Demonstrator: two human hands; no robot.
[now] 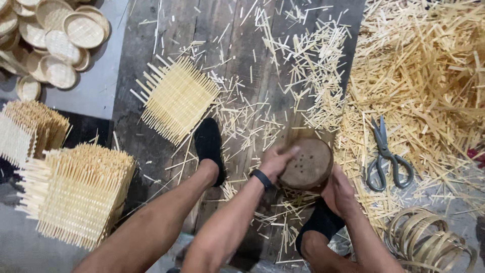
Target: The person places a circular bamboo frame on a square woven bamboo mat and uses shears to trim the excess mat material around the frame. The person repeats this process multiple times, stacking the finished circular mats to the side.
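Bamboo litters the head view. One round wooden block [306,163], brown with small holes on top, stands on the plank floor [151,30] between the person's two feet in black socks. The left hand [277,161] rests on the block's near rim, fingers curled over it; the right hand [337,191] cups its side, fingers wrapped behind. One pair of grey scissors [385,155] lies just right of the block on loose strips. One woven mat [178,97] lies apart; two stacks of mats [81,192] stand left. Round woven trays [60,35], more than ten, pile top left. Bamboo hoops [429,240] cluster bottom right. No labels show.
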